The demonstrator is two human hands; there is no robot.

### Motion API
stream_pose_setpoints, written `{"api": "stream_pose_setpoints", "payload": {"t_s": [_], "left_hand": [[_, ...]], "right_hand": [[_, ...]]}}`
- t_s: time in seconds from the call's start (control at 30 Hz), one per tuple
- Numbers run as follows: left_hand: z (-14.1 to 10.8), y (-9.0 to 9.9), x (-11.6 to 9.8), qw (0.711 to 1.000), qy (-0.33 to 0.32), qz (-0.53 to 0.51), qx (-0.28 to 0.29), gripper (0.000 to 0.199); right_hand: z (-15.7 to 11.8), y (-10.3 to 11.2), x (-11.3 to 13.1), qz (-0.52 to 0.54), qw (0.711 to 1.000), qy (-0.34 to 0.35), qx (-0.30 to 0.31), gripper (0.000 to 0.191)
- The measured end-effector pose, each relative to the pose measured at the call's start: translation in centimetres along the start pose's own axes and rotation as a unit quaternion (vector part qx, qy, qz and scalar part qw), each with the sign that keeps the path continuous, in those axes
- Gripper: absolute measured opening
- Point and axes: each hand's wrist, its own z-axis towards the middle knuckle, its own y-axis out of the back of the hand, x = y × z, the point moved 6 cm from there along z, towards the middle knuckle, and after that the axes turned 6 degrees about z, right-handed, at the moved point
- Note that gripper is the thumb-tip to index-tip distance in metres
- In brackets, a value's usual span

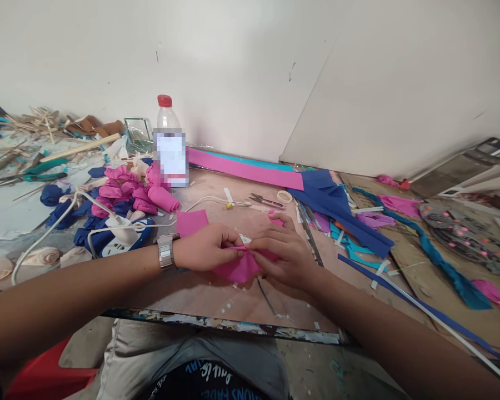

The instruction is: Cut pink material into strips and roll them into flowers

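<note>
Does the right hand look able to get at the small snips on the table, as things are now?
Probably yes: the snips lie just beyond the right hand, with nothing tall seen between. However, this hand is busy at the pink material, so it would likely have to let go first.

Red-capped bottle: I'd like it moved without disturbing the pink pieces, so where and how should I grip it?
Probably take the bottle by its tapering top, just below the red cap, from above: it stands upright, and pink pieces crowd its lower left.
</note>
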Motion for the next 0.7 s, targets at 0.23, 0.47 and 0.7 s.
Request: {"api": "stream_pose_setpoints", "payload": {"t_s": [0.23, 0.47, 0.7], "left_hand": [[0.08, 0.55, -0.30, 1.000, -0.008, -0.010, -0.013, 0.043], [-0.16, 0.45, -0.42, 0.997, -0.016, 0.060, -0.046, 0.038], [-0.29, 0.58, -0.49, 0.997, 0.009, 0.048, -0.060, 0.039]], "right_hand": [[0.14, 0.35, 0.45, -0.029, 0.999, 0.021, -0.011, 0.012], [0.07, 0.01, 0.15, -0.015, 1.000, -0.021, 0.001, 0.011], [0.04, -0.07, 0.04, -0.031, 0.999, -0.034, 0.002, 0.008]]}}
